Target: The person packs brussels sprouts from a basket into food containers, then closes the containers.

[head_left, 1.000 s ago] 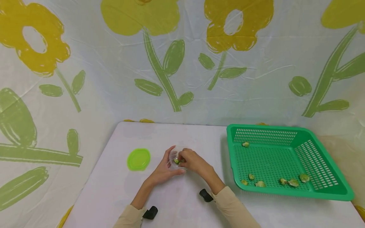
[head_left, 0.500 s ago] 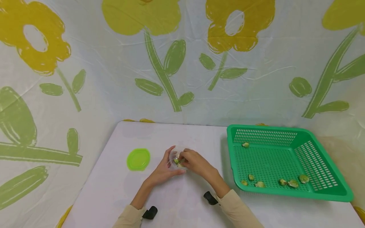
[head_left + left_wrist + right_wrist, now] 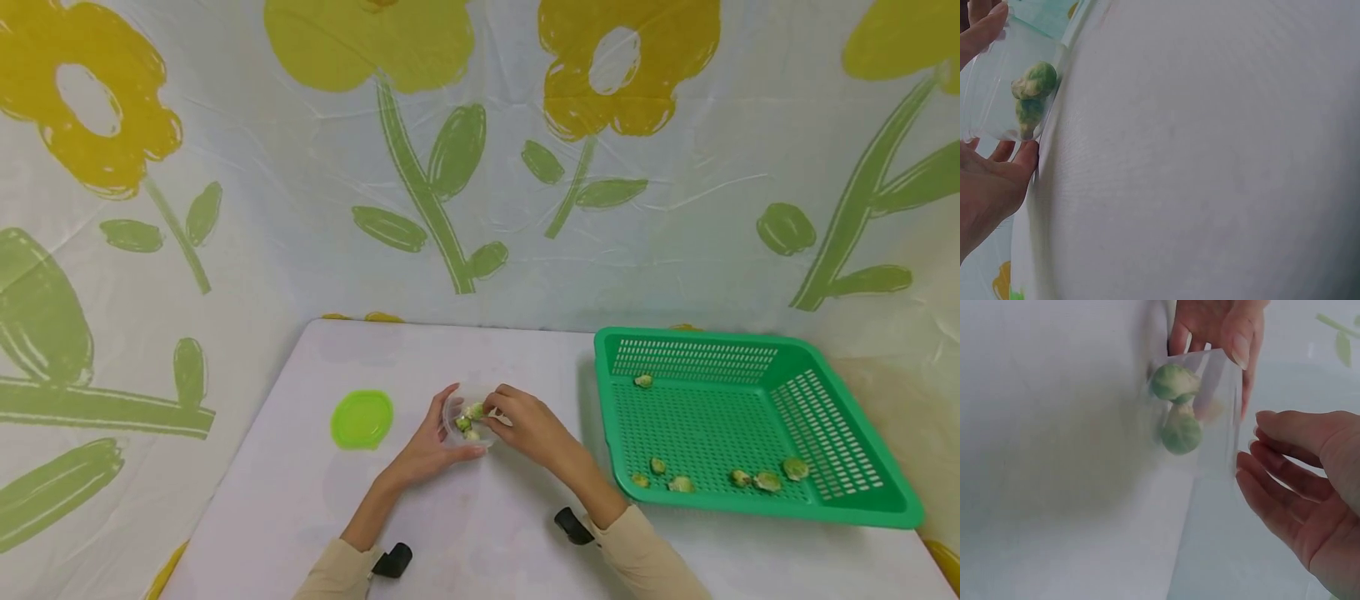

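Observation:
My left hand (image 3: 429,454) holds a clear plastic cup-shaped container (image 3: 476,390) on the white table, thumb on the near side and fingers round the far left. Inside it lie several small Brussels sprouts (image 3: 463,424); through the wall, the left wrist view shows a sprout (image 3: 1038,81) resting against another. Over the container's right rim is my right hand (image 3: 534,429), its fingers loosely bent. In the right wrist view the fingertips (image 3: 1264,419) stand right at the container's mouth, thumb and fingers apart with nothing between them.
A green plastic basket (image 3: 611,417) with several loose Brussels sprouts (image 3: 767,481) stands to the right. On the left of the table lies a lime-green lid (image 3: 362,419). A flower-printed cloth (image 3: 555,275) hangs behind the table.
My right hand has drawn back up and to the right out of the container, its fingers loosening, so more sprouts show inside. My left hand stays on the container.

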`<state>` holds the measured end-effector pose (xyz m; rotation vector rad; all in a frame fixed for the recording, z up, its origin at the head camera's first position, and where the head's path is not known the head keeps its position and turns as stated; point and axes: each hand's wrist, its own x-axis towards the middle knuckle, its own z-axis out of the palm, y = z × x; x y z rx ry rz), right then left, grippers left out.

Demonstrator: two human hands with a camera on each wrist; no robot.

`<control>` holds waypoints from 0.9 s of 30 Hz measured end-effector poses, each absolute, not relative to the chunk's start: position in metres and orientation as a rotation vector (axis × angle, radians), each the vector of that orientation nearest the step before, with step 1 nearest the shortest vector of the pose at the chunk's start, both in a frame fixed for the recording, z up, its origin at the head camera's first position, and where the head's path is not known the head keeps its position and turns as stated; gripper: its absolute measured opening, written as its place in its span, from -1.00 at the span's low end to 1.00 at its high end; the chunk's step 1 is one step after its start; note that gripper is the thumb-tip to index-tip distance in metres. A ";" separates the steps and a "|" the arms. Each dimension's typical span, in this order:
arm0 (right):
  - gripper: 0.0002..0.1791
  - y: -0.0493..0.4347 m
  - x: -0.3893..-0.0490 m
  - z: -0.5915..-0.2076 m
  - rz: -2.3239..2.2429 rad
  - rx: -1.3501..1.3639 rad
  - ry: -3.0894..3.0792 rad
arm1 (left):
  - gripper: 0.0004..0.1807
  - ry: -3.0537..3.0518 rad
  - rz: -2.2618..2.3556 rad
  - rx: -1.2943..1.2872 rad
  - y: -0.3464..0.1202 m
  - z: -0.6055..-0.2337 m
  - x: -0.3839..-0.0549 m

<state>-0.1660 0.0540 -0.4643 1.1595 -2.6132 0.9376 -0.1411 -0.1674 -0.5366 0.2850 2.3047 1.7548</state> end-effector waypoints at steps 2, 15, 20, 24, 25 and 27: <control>-0.87 0.058 -0.164 -0.463 0.908 1.146 -2.604 | 0.24 2.305 1.758 0.283 -0.167 -0.536 -0.141; -0.83 0.084 -0.164 -0.449 0.837 1.069 -2.447 | 0.24 2.310 1.767 0.277 -0.166 -0.536 -0.140; -0.83 0.095 -0.166 -0.446 0.847 1.059 -2.413 | 0.23 2.327 1.760 0.272 -0.166 -0.536 -0.141; -0.85 0.105 -0.165 -0.441 0.836 1.027 -2.417 | 0.23 2.339 1.751 0.268 -0.166 -0.537 -0.141; -0.85 0.107 -0.164 -0.440 0.835 1.019 -2.417 | 0.23 2.338 1.754 0.270 -0.166 -0.538 -0.141; -0.85 0.113 -0.163 -0.437 0.841 1.005 -2.413 | 0.23 2.336 1.753 0.277 -0.166 -0.538 -0.141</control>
